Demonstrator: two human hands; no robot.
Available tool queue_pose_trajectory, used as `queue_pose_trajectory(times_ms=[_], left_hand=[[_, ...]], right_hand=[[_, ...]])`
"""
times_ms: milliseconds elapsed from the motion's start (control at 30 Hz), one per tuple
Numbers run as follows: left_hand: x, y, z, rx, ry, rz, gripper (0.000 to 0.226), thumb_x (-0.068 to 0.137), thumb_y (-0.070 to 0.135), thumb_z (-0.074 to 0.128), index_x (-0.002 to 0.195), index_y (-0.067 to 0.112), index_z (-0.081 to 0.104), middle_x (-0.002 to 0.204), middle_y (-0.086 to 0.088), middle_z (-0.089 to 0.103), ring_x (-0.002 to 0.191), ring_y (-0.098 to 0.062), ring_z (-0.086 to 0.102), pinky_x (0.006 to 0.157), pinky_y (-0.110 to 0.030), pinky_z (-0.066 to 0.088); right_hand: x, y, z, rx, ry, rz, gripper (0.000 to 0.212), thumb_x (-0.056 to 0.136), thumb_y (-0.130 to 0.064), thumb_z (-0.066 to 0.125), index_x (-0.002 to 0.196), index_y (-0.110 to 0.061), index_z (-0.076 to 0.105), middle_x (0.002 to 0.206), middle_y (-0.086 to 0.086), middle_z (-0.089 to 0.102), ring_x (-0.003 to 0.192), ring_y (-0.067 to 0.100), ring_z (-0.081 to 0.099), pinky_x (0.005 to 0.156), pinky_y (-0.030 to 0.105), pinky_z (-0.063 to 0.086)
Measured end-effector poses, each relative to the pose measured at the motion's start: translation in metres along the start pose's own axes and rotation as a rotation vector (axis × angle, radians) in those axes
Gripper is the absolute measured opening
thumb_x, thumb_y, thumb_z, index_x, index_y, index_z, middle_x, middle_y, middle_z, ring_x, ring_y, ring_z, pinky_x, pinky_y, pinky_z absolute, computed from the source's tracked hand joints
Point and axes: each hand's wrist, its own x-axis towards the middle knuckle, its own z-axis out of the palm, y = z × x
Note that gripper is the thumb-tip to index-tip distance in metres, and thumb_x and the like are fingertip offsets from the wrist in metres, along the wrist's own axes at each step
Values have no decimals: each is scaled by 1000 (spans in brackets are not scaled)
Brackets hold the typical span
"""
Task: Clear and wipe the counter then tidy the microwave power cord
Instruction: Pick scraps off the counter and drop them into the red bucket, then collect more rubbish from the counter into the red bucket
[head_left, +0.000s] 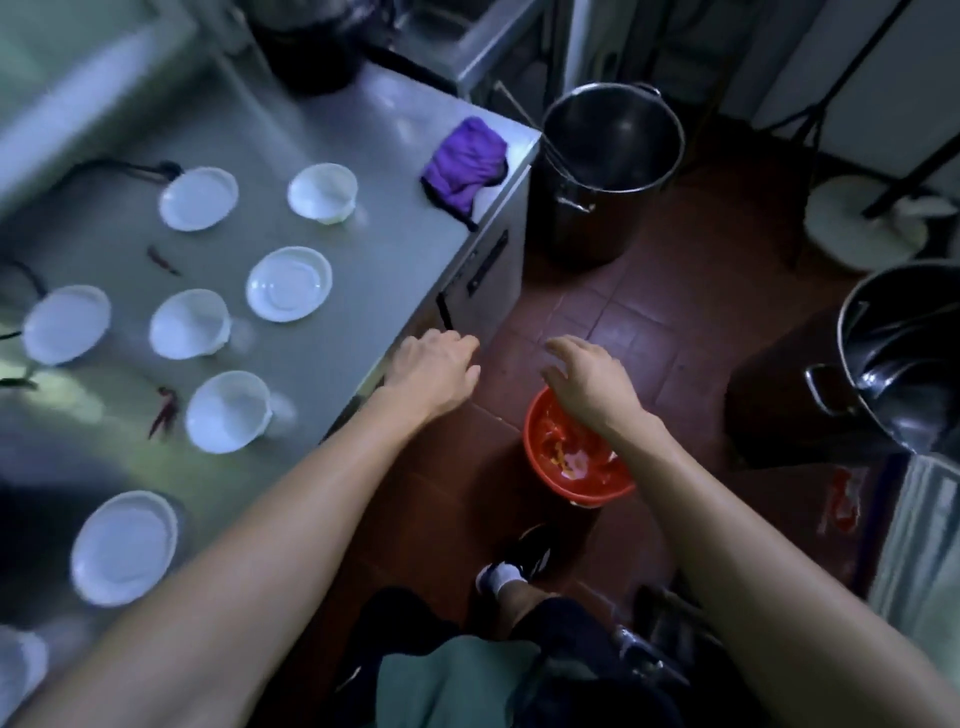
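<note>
I count seven white dishes on the steel counter (363, 119), and part of an eighth at the bottom left corner: plate (198, 198), bowl (323, 193), plate (289, 283), plate (66, 324), bowl (190, 323), bowl (228, 411), plate (124, 548), partial dish (21, 670). I see two spots of red chilli: one (161, 260), another (165, 410). One purple cloth (465, 169). Two steel pots: one (613, 156), one (904, 353). One red bucket (576, 452). Two hands: left hand (434, 366), right hand (587, 376).
</note>
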Motion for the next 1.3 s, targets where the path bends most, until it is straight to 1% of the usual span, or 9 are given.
queue_pose_trajectory(times_ms=[167, 367, 667, 800, 967, 1033, 1100, 1200, 1300], left_hand=[[-81, -64, -10, -103, 101, -152, 36, 99, 40, 46, 128, 21, 55, 128, -8, 61, 117, -33, 56, 94, -43, 46], [-194, -135, 15, -197, 186, -316, 40, 100, 36, 45, 136, 20, 53, 137, -6, 56, 126, -30, 48, 101, -43, 39], [-354, -218, 79, -221, 305, -479, 33, 98, 33, 43, 123, 19, 61, 130, -5, 62, 123, -28, 51, 100, -42, 42], [-419, -245, 104, -277, 346, -594, 35, 98, 34, 45, 127, 19, 60, 127, -5, 63, 113, -28, 55, 90, -42, 47], [-482, -266, 134, -339, 453, -723, 27, 96, 30, 47, 109, 18, 67, 116, 1, 67, 111, -24, 57, 80, -36, 45], [-503, -274, 143, -351, 489, -772, 32, 92, 31, 42, 101, 16, 69, 109, -1, 70, 101, -27, 60, 71, -34, 45], [-523, -282, 152, -392, 500, -825, 36, 89, 32, 43, 104, 16, 71, 107, -4, 71, 96, -31, 63, 73, -39, 52], [-550, -295, 168, -425, 527, -905, 24, 90, 25, 57, 107, 17, 71, 101, -4, 72, 90, -32, 66, 69, -36, 50], [-569, -308, 184, -428, 511, -976, 14, 90, 25, 55, 91, 16, 66, 88, -5, 68, 82, -32, 64, 61, -36, 46]], right_hand=[[-5, -72, 11, -46, 15, -152, 40, 94, -28, 58, 132, -16, 57, 133, 4, 60, 117, 33, 58, 89, 47, 51], [-40, -175, 56, -41, -61, -228, 44, 95, -29, 54, 137, -18, 54, 143, 4, 54, 127, 30, 52, 100, 47, 46], [-109, -323, 131, -56, -149, -505, 41, 98, -29, 55, 137, -15, 54, 142, 4, 55, 125, 32, 52, 101, 44, 43], [-141, -379, 159, -65, -170, -637, 39, 98, -27, 57, 135, -15, 56, 138, 4, 58, 123, 30, 54, 99, 41, 42], [-172, -431, 195, -48, -226, -747, 35, 96, -24, 58, 130, -16, 61, 134, 3, 62, 114, 32, 60, 92, 40, 47], [-183, -451, 207, -44, -245, -782, 34, 96, -22, 57, 129, -16, 63, 134, 3, 63, 118, 29, 59, 96, 39, 47], [-191, -471, 218, -16, -270, -830, 32, 95, -19, 57, 125, -13, 65, 129, 6, 66, 117, 30, 60, 99, 42, 47], [-199, -500, 237, -35, -302, -892, 30, 94, -20, 61, 123, -14, 67, 126, 4, 68, 113, 27, 62, 95, 40, 49], [-201, -527, 260, -50, -357, -932, 32, 93, -21, 62, 124, -16, 66, 128, 3, 66, 112, 27, 63, 91, 40, 51]])
